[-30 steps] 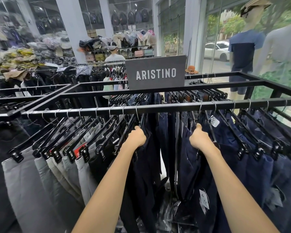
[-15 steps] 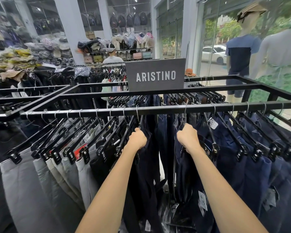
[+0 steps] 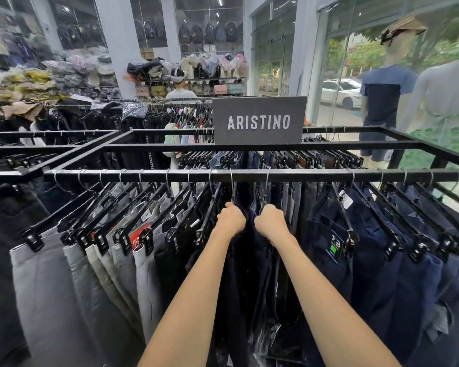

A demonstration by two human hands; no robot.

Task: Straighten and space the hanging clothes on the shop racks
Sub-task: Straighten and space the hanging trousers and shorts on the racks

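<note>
Both arms stretch forward, left hand (image 3: 231,219) and right hand (image 3: 271,224) side by side, each grip closed on dark trousers (image 3: 249,274).

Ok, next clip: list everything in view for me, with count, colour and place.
Metal clothes rack: one, black, across middle.
ARISTINO sign board: one, dark grey, atop the rack.
Light trousers on clip hangers: several, grey and beige, left.
Dark trousers: many, navy, centre and right.
Mannequins: two, dressed navy and grey-green, right window.
Car: one, white, outside.
Person in cap: one, far back.
Left hand: grips dark trousers, centre.
Right hand: grips dark trousers beside it.
</note>
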